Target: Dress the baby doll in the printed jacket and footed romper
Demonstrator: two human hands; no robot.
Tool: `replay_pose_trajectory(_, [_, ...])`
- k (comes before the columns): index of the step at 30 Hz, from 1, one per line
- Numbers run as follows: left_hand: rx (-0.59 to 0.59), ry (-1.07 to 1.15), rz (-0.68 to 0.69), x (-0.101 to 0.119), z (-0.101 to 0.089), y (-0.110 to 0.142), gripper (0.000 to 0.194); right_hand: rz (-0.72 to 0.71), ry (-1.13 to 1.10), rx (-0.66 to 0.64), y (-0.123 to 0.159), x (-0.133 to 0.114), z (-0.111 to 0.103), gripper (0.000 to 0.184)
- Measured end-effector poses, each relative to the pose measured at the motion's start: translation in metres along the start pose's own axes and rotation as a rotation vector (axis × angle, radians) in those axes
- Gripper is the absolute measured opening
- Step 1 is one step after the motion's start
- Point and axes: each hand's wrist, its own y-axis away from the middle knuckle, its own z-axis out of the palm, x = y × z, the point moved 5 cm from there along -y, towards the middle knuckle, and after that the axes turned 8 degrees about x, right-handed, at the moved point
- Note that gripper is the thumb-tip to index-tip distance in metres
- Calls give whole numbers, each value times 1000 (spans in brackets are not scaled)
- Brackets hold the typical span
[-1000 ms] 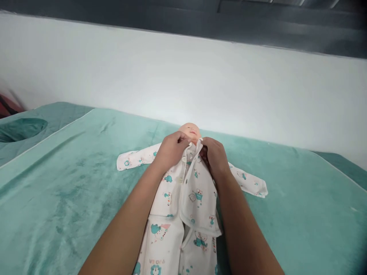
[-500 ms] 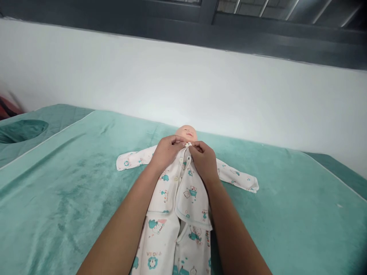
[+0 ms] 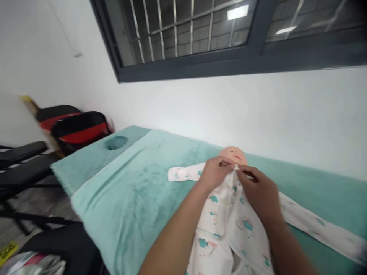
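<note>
A baby doll (image 3: 233, 153) lies on its back on a green-covered massage table (image 3: 137, 191), its head toward the wall. It wears a white baby jacket (image 3: 213, 214) printed with teal animals, the sleeves spread out to both sides. At the collar, just below the doll's chin, my left hand (image 3: 216, 172) pinches one edge of the jacket front. My right hand (image 3: 258, 187) pinches the opposite edge close beside it. Both sets of fingertips nearly meet there, and they hide the fastening between them. Lower down, the jacket front hangs partly apart over matching printed trousers.
Red and black folding chairs (image 3: 82, 128) stand beyond the table's left end, near a round face hole (image 3: 116, 143). A black armchair (image 3: 25, 164) is at far left. Bottom left, a bag-like bundle (image 3: 37, 263) rests on a black seat. A barred window (image 3: 183, 30) is above.
The view has swung to the left, bringing the chairs and more window into sight. Both hands stay pinched at the jacket's collar; the doll appears farther right in the picture.
</note>
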Motion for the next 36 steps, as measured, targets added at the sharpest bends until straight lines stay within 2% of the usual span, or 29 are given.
replay_pose_trajectory(2, [-6, -34, -21, -2, 0, 0, 12, 26, 49, 10, -3, 8, -1, 22])
replay_pose_trajectory(4, [-17, -80, -29, -3, -1, -1, 14, 54, 102, -33, -8, 23, 4, 18])
replay_pose_trajectory(5, [-26, -112, -32, -4, -2, -1, 18, 50, 98, 7, -11, 30, 5, 19])
replay_pose_trajectory(8, [-64, -134, -41, -5, -2, 0, 31, -19, 68, 7, -17, 39, 12, 25])
replay_pose_trajectory(11, [-61, -106, -28, -1, 0, 3, 33, -115, 59, -38, -13, 24, 11, 26])
replay_pose_trajectory(14, [-42, -103, 52, 4, 1, 4, 23, -196, -59, -65, -6, 4, 8, 24])
replay_pose_trajectory(19, [-65, -110, 74, 3, 2, 3, 19, -200, -186, -185, -3, 2, 9, 22])
replay_pose_trajectory(21, [-100, -130, 84, 5, 2, 5, 21, -166, -241, -205, -3, 5, 8, 21])
replay_pose_trajectory(28, [-116, -136, 0, 8, 0, 11, 23, 23, -340, -192, -3, 15, 8, 18])
replay_pose_trajectory(32, [-108, -139, -40, 8, -1, 11, 31, 92, -265, -131, -5, 21, 8, 15])
replay_pose_trajectory(36, [-90, -129, -55, 7, -2, 11, 35, 99, -199, -139, -5, 19, 7, 19])
